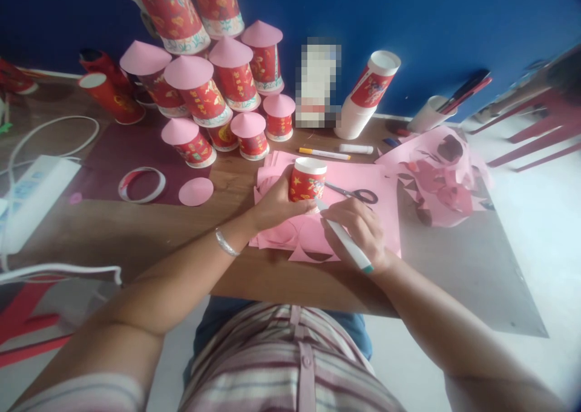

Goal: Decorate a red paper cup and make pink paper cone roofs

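My left hand (281,199) is wrapped round a red paper cup (307,182) with a white rim and coloured patterns, holding it above pink paper. In my right hand (361,227) is a white marker pen (348,244) with a green end; its tip meets the lower part of the cup, near my left thumb. Beneath both hands lie pink paper sheets (384,218), some with round outlines or cut edges. Just behind the cup, a pair of scissors (364,195) rests on the paper.
Decorated red cups with pink cone tops (193,88) crowd the back left. A tape roll (142,185), a pink disc (196,191) and a power strip (39,200) lie left. Behind are a yellow marker (324,153) and stacked cups (363,112); paper scraps (447,188) sit right.
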Available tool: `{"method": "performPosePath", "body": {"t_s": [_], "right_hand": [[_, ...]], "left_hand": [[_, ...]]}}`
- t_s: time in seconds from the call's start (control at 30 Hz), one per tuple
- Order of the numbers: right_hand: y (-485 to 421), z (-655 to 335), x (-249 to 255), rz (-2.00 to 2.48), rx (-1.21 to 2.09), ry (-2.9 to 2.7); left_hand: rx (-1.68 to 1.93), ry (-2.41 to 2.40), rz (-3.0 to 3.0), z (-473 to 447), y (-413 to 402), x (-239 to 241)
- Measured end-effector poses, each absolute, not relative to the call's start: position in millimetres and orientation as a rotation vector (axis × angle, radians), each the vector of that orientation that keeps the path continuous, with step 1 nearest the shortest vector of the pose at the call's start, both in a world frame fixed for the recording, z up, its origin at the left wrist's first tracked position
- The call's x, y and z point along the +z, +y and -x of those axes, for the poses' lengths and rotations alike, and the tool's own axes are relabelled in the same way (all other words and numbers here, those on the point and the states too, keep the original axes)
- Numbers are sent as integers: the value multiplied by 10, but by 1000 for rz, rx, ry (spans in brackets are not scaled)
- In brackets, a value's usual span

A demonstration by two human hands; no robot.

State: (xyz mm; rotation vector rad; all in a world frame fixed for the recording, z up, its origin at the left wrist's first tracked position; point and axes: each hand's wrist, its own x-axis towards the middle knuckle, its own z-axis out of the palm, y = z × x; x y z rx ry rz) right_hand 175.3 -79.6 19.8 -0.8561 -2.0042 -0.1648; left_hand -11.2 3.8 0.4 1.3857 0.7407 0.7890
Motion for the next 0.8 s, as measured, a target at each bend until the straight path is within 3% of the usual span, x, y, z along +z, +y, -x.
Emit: {"method": "performPosePath", "body": {"t_s": [0.8], "right_hand": [[-815,-1760,157,905,-228,-2068]], "left_hand": [[824,755,-1614,76,4,-83]]}}
